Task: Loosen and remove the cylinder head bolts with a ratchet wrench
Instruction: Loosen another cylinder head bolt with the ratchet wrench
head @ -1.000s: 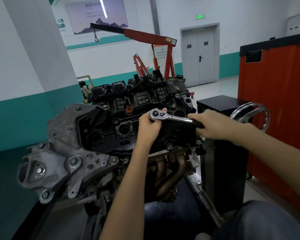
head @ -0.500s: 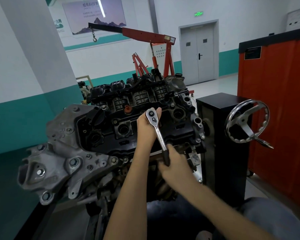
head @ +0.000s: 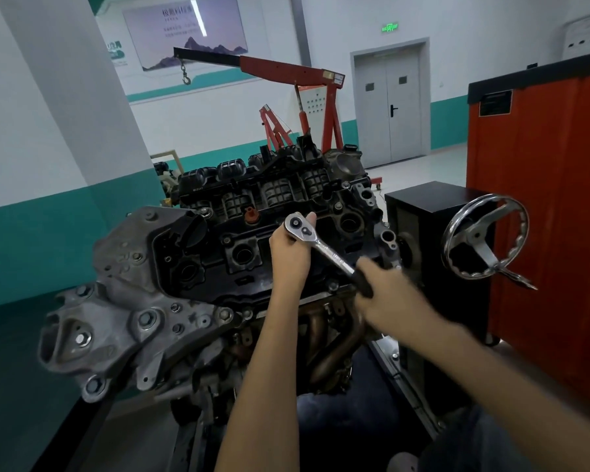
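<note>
Cool, even indoor light, dimmer beneath the engine (head: 239, 260), where parts sink into shadow. Behind the engine a bright streak of glare crosses the wall poster (head: 218, 25) (a green sign (head: 390, 27) glows nearby). The ratchet wrench (head: 324, 248) glints; the right hand (head: 389, 298) is motion-blurred. Left of the engine, the pillar (head: 65, 97) leans from wide-angle distortion.

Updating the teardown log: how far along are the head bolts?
Done: nothing I can confirm; no removed bolts show anywhere. In hand: the left hand steadies the head of the ratchet wrench over the black cover, and the right hand grips its black handle, motion-blurred. Left: that cover is on, with a bolt head seated near its far edge, so likely most removal remains.
</note>
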A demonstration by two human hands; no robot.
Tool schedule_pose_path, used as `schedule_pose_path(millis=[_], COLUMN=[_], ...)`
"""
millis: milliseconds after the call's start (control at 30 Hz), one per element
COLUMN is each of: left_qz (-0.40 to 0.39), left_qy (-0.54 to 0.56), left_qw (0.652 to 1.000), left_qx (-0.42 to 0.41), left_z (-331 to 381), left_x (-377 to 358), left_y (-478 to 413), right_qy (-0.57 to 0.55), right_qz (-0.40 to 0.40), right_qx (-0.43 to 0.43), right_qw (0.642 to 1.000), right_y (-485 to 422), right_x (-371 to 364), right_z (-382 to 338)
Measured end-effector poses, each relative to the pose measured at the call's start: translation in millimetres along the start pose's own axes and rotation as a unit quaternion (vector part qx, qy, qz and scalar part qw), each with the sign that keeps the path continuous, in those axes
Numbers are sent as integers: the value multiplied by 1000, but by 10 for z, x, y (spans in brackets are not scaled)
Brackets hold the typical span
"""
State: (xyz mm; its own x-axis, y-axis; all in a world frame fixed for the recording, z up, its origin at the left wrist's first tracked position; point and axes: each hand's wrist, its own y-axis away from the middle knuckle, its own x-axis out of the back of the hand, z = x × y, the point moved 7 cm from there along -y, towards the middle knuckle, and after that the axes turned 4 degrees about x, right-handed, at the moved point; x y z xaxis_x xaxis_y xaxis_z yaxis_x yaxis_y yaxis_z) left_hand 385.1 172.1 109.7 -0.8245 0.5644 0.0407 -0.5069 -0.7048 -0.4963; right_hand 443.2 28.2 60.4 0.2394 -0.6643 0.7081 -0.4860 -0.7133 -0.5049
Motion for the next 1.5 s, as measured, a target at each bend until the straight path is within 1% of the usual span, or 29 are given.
schedule_pose_path(millis=[33,100,167,200,267,367,400,433,467,500,533,567,633,700,733,767,833,900,967,1067,1133,1167,1233,1267,1300,1367,1400,1433,1500], left_qz=[14,30,29,23,-5,-52,-62,-66,-64,-58,-48,-39,-18,-1,7,16,27,12,-12,-50,-59,-59,-49,-41,-30,-10,-2,6,30], left_qy=[4,13,-11,-17,-19,-18,-17,-15,-12,-7,-3,-1,6,11,7,1,-15,-37,-43,-32,-41,-47,-36,-18,2,26,29,29,26], left_qw=[1000,999,999,999,1000,998,998,998,998,998,999,999,1000,1000,1000,1000,999,999,999,998,997,997,998,999,999,999,999,1000,999], left_qx=[7,24,26,25,18,2,1,4,8,11,12,11,7,0,-2,-1,6,10,15,7,3,4,12,23,29,21,13,9,15], left_z=[7,-17,-30,-35,-51,-35,-32,-35,-43,-51,-53,-52,-58,-49,-32,-14,-11,-24,-33,-30,-19,-26,-48,-66,-86,-83,-70,-66,-65], left_x=[-7,-7,7,17,18,-40,-58,-62,-52,-32,-12,-3,1,-30,-48,-56,-46,-22,-10,-31,-60,-63,-43,-27,-8,14,6,-10,-30], left_y=[-2,-25,-49,-63,-89,-101,-107,-121,-131,-134,-126,-107,-62,-19,-8,-15,-47,-59,-70,-103,-130,-144,-162,-154,-139,-87,-59,-40,-33], right_qy=[-68,-167,-225,-226,-176,-77,-16,74,169,236,267,271,218,80,0,-71,-197,-270,-260,-138,-47,20,176,225,246,229,178,105,-34], right_qz=[13,25,23,18,-2,-69,-90,-98,-90,-68,-48,-33,-12,11,23,38,53,56,48,-18,-67,-84,-75,-57,-41,-20,-12,-10,9], right_qx=[-19,-53,-62,-59,-33,33,53,76,103,133,152,149,105,37,6,-20,-55,-63,-64,-9,34,56,108,130,134,101,72,34,-24], right_qw=[997,984,972,972,984,994,994,990,976,960,950,950,970,996,1000,997,977,959,962,990,996,995,976,964,959,968,981,994,999], right_y=[95,178,172,151,104,-54,-164,-305,-444,-550,-606,-606,-423,-111,21,110,176,178,157,62,-107,-228,-469,-539,-558,-435,-305,-151,88], right_x=[-167,-511,-717,-718,-543,-43,136,305,448,546,581,568,414,146,-21,-191,-546,-766,-726,-354,12,190,469,529,542,417,301,149,-179], right_z=[-89,-292,-435,-430,-296,12,97,151,156,114,70,60,121,121,61,-36,-276,-462,-422,-134,62,135,144,102,63,54,52,42,-87])
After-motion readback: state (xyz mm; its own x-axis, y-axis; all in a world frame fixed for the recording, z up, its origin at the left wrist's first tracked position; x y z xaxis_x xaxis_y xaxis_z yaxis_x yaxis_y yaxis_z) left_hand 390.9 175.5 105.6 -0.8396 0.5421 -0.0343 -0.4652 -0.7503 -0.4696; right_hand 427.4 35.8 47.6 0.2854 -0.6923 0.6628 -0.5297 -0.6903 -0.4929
